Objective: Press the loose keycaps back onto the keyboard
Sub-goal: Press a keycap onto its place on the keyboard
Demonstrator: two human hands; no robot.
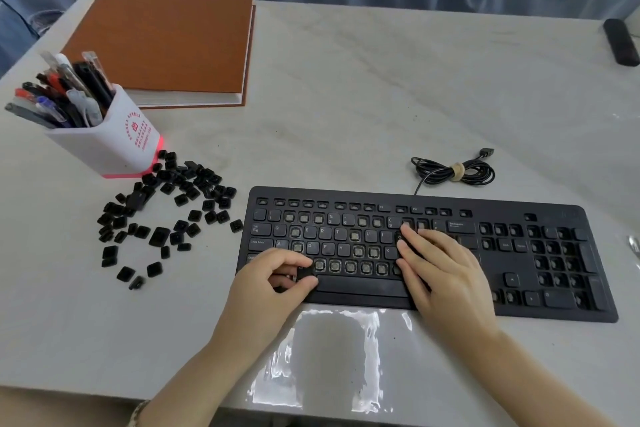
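The right grip hides the keys beneath it; the left grip covers most of its pinched keycap and a corner of the keyboard. We cannot read legends on the loose keycaps. A dark object at upper right is cut off.

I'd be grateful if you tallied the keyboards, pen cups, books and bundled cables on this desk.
Black plastic computer keyboard: 1
White plastic pen cup: 1
Brown hardcover book: 1
Bundled black cable: 1
Total: 4
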